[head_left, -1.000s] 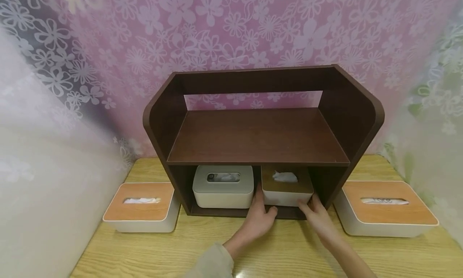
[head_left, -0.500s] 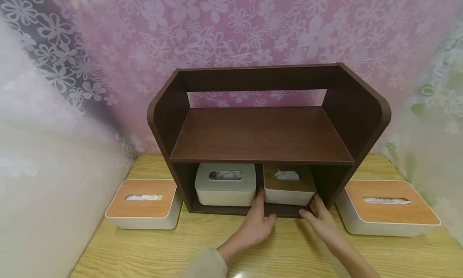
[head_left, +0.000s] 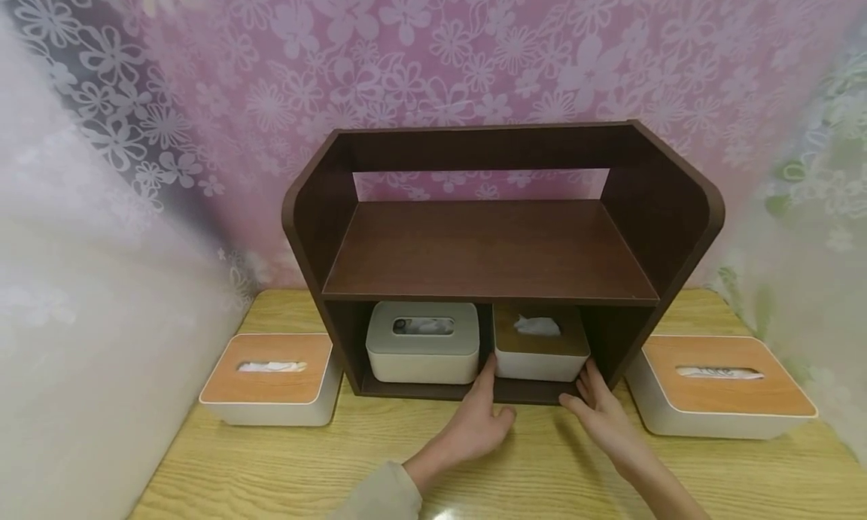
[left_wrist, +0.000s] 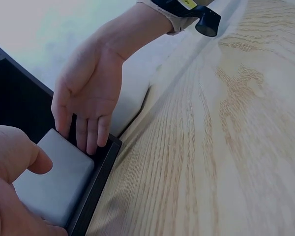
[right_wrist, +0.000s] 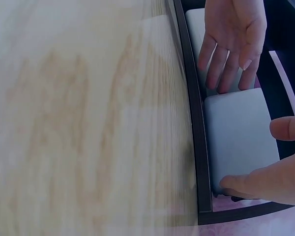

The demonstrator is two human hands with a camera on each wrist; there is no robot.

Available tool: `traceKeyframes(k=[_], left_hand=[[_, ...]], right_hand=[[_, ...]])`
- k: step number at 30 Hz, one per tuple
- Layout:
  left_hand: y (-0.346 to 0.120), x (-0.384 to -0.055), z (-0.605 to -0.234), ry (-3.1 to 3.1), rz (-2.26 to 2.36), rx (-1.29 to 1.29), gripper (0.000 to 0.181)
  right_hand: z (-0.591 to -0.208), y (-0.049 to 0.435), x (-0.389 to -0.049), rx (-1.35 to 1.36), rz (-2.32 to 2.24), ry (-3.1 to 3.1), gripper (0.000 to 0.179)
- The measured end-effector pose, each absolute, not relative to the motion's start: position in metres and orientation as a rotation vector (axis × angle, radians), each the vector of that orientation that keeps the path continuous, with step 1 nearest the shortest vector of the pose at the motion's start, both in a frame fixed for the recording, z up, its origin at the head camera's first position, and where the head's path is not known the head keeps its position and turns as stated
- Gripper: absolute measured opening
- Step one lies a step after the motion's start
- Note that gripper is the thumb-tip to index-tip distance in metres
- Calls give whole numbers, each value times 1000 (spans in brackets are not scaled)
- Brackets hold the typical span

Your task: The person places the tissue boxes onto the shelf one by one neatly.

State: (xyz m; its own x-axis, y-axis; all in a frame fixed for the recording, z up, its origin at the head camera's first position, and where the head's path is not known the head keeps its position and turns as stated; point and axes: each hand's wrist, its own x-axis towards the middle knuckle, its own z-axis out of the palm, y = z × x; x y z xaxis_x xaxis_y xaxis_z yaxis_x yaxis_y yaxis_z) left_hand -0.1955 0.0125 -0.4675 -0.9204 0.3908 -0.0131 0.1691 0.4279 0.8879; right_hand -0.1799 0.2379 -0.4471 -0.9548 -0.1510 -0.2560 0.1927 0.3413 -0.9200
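Observation:
A tissue box with a brown lid and white sides [head_left: 542, 366] sits in the right half of the dark brown shelf's [head_left: 491, 253] lower level, tissue poking from its slot. My left hand [head_left: 474, 422] has its straight fingers at the box's left side, thumb spread away. On the opposite side, the fingers of my right hand [head_left: 603, 426] reach in along the right side, thumb below the front face. Both wrist views show the box's pale side [right_wrist: 243, 132] between the two hands. Beside it on the left stands a grey-lidded tissue box [head_left: 423, 362].
An orange-lidded tissue box [head_left: 271, 411] stands on the wood-grain table [head_left: 284, 475] left of the shelf. A larger orange-lidded one [head_left: 718, 422] stands to the right. Behind the shelf hangs a pink flowered curtain [head_left: 440, 61].
My right thumb has come off the box's front face and dropped below it. Both hands have drawn back slightly toward me. The head view has shifted a little.

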Motion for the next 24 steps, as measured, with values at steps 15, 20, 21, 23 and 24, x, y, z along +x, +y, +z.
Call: traceKeyframes(k=[15, 20, 21, 23, 24], left_hand=[[6, -189, -465, 2441, 1480, 490, 79], [-3, -185, -461, 2434, 1490, 476, 79], [-5, -184, -460, 2431, 1492, 479, 78], [-8, -181, -457, 2430, 1494, 489, 78], [-10, -179, -456, 2430, 1495, 497, 78]], right_hand=[[-450, 242, -174, 7, -1660, 2308, 91], [-447, 239, -166, -40, -1667, 2333, 92], [-446, 239, -165, -55, -1672, 2344, 92], [-443, 237, -162, -86, -1677, 2373, 92], [-441, 236, -160, -103, -1675, 2393, 92]])
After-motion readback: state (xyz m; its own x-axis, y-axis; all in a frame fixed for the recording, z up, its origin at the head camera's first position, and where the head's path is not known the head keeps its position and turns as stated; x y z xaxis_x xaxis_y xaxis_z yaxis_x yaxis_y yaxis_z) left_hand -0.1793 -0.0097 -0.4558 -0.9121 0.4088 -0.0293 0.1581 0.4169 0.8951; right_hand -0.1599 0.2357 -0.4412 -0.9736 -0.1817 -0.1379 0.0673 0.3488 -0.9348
